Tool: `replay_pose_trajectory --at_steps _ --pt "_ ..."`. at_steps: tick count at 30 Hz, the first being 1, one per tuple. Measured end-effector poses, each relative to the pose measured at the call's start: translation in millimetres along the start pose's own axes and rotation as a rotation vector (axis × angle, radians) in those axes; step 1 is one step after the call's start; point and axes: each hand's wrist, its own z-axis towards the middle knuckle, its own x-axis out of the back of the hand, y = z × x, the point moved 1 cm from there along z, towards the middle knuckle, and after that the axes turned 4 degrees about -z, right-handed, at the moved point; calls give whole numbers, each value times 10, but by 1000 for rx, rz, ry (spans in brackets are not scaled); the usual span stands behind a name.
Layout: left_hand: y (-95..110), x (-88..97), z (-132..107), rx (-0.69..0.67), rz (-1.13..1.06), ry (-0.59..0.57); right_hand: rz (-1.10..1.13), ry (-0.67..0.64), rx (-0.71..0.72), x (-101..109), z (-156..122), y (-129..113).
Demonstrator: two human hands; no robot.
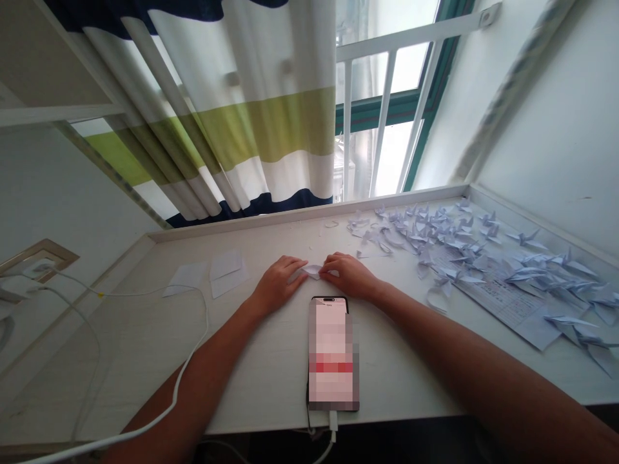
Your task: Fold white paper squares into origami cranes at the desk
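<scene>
A small white piece of paper (314,271) is held at the middle of the worktop (271,374), between the two hands. Its left end is pinched by the left hand (280,283), with the thumb and fingers parted only slightly around it; its right end is gripped by the bent fingers of the right hand (352,276), drawn close together. How firmly it is pressed cannot be told. The near side of the hands is occupied by a phone (333,354), into which a white plug (333,420) is fitted. The left forearm is crossed in view by a white cable (205,309). Flat paper sheets (228,273) are laid to the left; to the right, folded paper pieces (452,232) are heaped, partly over a printed sheet (525,306).
</scene>
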Motion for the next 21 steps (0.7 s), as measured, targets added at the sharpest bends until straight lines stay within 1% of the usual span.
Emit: replay_pose_trajectory --at_steps 4,6,9,12,16,19,21 --pt "-75 -6 35 -90 -61 6 1 -4 -5 6 -11 -10" --pt "-97 4 57 -130 -38 -35 0 -7 -6 10 -14 -16" --pt "-89 34 75 -144 -12 -117 -5 -14 -9 14 -14 -21" --pt "-53 58 71 -110 -61 -132 -12 -17 -15 13 -14 -19" --pt "-13 52 48 -21 -159 -86 3 -2 -17 2 -12 -11" --pt "0 35 41 71 -172 -50 24 37 -61 -18 -2 -8" --pt "5 23 44 75 -161 -50 8 46 -75 -40 12 -8"
